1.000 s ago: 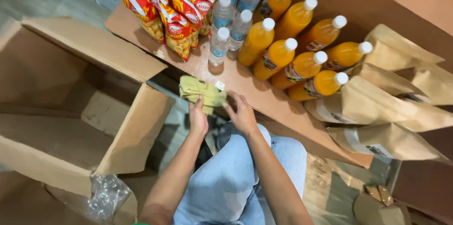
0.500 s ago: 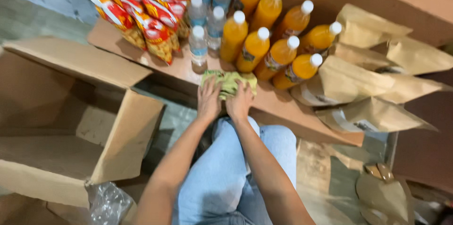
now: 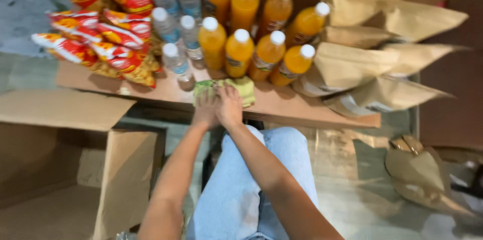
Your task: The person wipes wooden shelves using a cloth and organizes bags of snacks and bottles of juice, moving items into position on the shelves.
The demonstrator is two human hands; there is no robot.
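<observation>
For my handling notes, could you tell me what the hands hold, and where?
Both the left hand and right hand press on the near edge of a green packet.

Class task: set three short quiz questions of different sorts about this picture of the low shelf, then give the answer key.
1. True or false: both hands, left hand and right hand, rest on the green packet.
2. Which caps do the orange juice bottles have? A white, B red, C black.
3. What lies right of the juice bottles on the shelf?

Key: 1 true; 2 A; 3 brown paper bags.
</observation>
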